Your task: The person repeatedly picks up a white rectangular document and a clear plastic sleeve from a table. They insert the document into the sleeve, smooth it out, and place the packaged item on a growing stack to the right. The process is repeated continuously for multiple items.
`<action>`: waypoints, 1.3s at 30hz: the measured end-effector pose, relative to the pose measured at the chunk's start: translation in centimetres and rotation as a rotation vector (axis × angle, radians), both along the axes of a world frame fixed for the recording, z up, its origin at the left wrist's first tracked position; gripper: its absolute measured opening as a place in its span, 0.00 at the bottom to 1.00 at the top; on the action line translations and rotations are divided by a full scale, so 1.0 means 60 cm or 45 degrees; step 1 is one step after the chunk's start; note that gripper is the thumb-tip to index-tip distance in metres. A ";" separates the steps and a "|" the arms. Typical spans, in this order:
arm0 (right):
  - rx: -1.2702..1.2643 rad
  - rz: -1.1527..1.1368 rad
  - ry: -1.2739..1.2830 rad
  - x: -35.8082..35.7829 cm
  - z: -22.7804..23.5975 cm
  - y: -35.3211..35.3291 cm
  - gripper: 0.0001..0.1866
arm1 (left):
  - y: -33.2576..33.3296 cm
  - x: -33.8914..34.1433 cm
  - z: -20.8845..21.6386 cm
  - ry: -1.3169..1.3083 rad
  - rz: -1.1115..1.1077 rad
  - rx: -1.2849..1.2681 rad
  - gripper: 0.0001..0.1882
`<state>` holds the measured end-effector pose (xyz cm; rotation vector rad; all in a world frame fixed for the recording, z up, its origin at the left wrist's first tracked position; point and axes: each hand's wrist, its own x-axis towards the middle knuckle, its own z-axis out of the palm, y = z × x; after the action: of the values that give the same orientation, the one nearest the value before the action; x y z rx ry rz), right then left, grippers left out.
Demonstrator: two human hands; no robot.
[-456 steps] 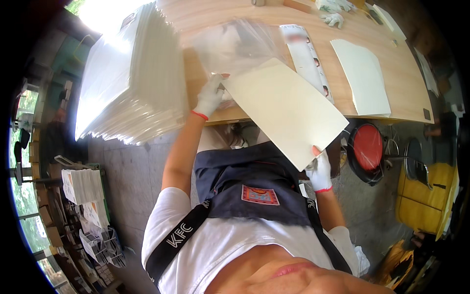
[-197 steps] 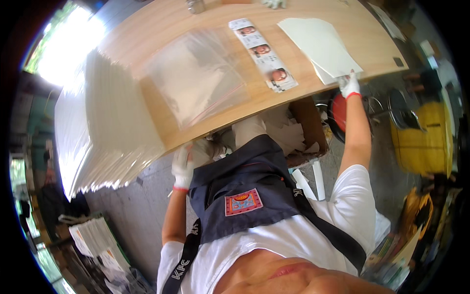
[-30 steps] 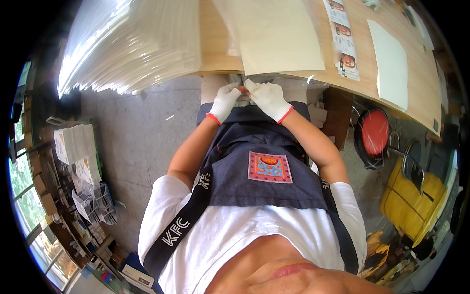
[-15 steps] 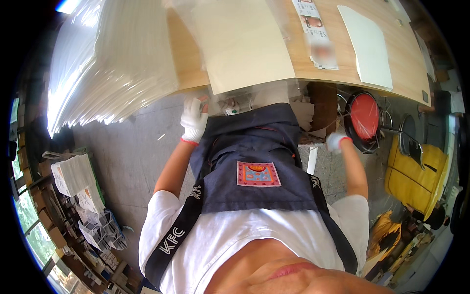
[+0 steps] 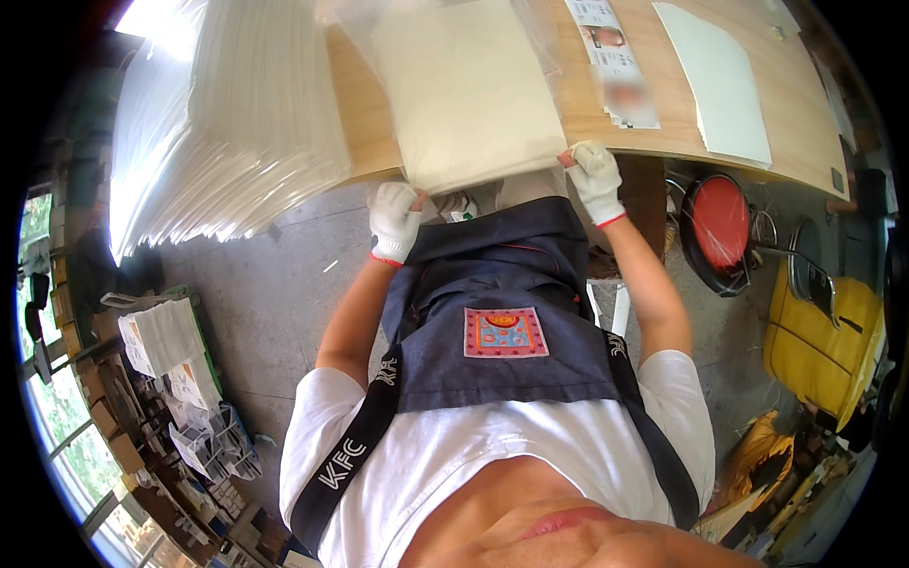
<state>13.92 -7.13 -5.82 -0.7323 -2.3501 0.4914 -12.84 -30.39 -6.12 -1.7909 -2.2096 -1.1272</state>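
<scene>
Board (image 5: 469, 90), cream-coloured, lies in or on clear plastic (image 5: 543, 28), reaching the near edge of the wooden table (image 5: 365, 133). Left hand (image 5: 395, 220) and right hand (image 5: 595, 175) are clamped on the plastic's near corners. Wood shows between the board, the wrapped stack (image 5: 256, 123) and printed strips (image 5: 615, 66). Grey floor (image 5: 275, 322) spreads leftward; red stool (image 5: 718, 222) stands rightward.

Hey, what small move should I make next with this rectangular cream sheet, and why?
Probably smooth the thin, clear plastic film evenly along the rectangular cream sheet's near edge. Your white-gloved left hand and white-gloved right hand seem to pinch at its two near corners, beside the light wooden table's front edge, and film shows past both sides.
</scene>
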 end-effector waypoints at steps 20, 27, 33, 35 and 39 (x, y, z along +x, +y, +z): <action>0.213 -0.456 -0.612 0.051 0.093 0.151 0.24 | -0.013 -0.015 0.029 -0.507 0.336 0.025 0.13; 0.426 0.132 -0.616 0.043 0.063 0.216 0.18 | 0.159 0.087 0.080 -1.321 -0.231 -0.278 0.14; 0.604 0.176 -0.108 0.031 0.067 0.184 0.05 | 0.320 0.184 0.077 -2.217 -0.363 -0.540 0.20; 0.628 0.170 0.026 0.030 0.101 0.159 0.04 | 0.351 0.198 0.066 -2.374 -0.317 -0.543 0.17; 0.565 0.150 0.063 0.038 0.098 0.149 0.04 | 0.373 0.221 0.066 -2.401 -0.227 -0.465 0.08</action>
<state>16.22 1.82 0.04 -0.3714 -2.3447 0.0262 0.42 -8.02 -2.16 -0.6182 -2.8648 -3.5768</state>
